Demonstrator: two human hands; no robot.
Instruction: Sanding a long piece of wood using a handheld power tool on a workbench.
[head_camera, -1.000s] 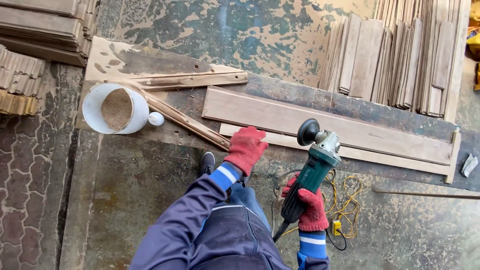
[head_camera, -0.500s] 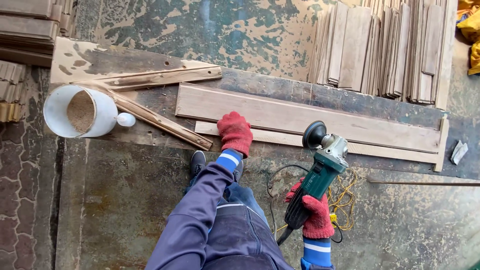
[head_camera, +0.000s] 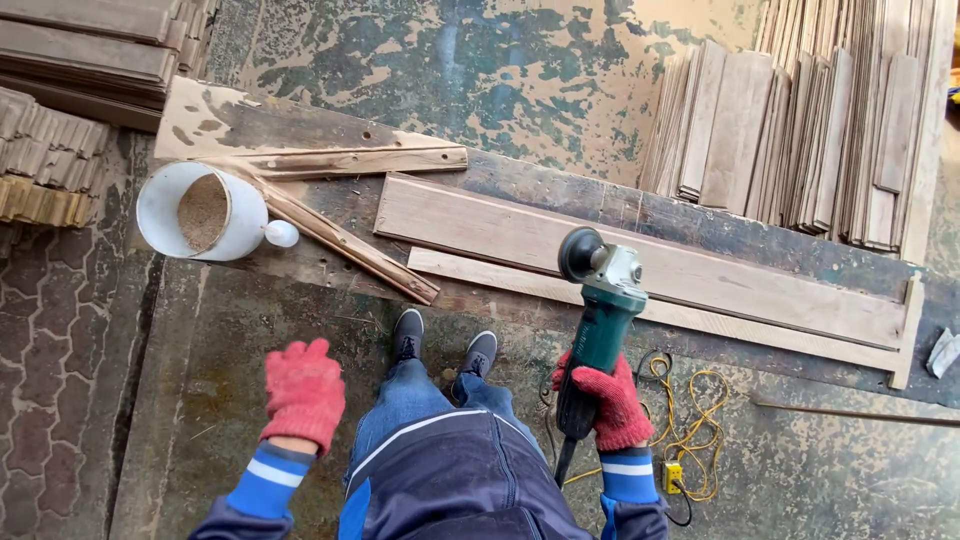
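From the head view, the right hand (head_camera: 612, 402) in a red glove is closed around the body of a green angle grinder (head_camera: 598, 318), whose disc end sits over the long wooden plank (head_camera: 640, 262) on the ground. The left hand (head_camera: 303, 392) — also gloved in red — hangs free above the concrete, fingers loosely curled, holding nothing. A white bucket (head_camera: 160, 200) of sawdust lies to the left.

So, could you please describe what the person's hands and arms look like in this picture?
Both hands wear red knitted work gloves: the left hand and the right hand match. Each glove ends in a cuff striped blue and white. Above the cuffs, the arms are covered by dark blue jacket sleeves. No bare parts of the hands show.
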